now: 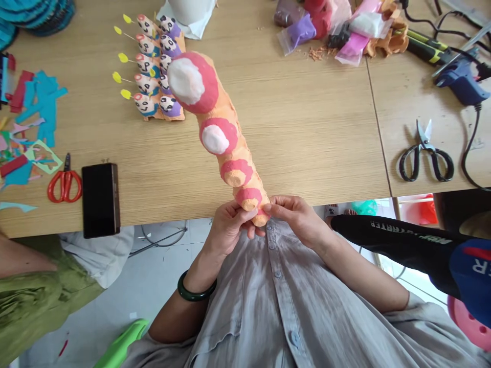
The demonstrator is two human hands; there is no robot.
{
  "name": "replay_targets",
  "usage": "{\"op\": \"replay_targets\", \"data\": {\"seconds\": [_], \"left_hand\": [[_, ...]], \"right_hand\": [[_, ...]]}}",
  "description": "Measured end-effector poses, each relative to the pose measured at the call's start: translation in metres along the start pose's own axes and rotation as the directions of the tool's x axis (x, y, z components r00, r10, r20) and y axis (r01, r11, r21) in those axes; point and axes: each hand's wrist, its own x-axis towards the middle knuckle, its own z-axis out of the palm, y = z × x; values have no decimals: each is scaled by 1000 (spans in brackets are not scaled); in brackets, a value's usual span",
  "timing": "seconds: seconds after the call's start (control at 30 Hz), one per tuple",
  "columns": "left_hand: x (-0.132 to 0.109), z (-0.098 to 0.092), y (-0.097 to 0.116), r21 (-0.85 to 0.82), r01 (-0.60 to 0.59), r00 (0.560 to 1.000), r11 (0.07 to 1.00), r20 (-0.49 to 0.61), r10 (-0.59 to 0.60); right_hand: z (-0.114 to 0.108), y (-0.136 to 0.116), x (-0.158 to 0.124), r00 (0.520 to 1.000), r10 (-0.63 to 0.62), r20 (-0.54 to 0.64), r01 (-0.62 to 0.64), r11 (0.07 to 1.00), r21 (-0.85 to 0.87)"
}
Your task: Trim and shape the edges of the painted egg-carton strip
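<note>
An orange egg carton strip [242,144] slants up from my hands over the table edge. Its bumps carry pink bands, and the two farthest ones have white caps; the nearer tips are plain orange. My left hand [226,227] is closed on the strip's near end, thumb on the side of a bump. From the other side, the thumb and fingers of my right hand [297,217] pinch the last pink-banded bump. Whether a small piece of pink clay lies under the right fingertips I cannot tell. The undersides of the fingers are partly hidden.
An egg carton with painted figures [155,69] stands behind. Left lie paper scraps [42,105], red scissors [65,184] and a phone [100,199]. Right are clay bags [299,31], black-handled scissors [425,156] and a glue gun [462,82]. People sit on both sides.
</note>
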Motion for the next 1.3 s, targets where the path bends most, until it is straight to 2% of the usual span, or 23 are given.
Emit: {"op": "replay_targets", "data": {"seconds": [0.13,0.3,0.5,0.6,0.73,0.97,1.1,1.3], "left_hand": [[-3,-1,-3,-12,0,1000,1000,16,0],[-7,-2,-1,-5,5,999,1000,41,-5],[-8,-6,-3,-20,5,999,1000,38,-4],[-9,-8,-5,-48,-15,999,999,35,17],[-9,-7,-5,-71,-41,995,997,84,47],[-6,-6,-1,-157,6,989,988,150,18],[-6,-4,-1,-155,39,991,987,133,-18],[-4,-1,-4,-87,40,999,995,40,-37]], "right_hand": [[-1,4,0,1000,-3,17,3,1000,17],[1,6,-1,997,-16,-74,18,999,34],[0,10,-1,999,-2,-46,3,1000,24],[-3,11,0,1000,5,-19,-4,997,74],[-5,9,0,1000,9,-11,-7,996,91],[-4,6,-1,1000,-9,-4,9,996,87],[-5,5,-2,1000,1,-8,0,998,60],[-8,9,0,1000,17,22,-19,996,92]]}}
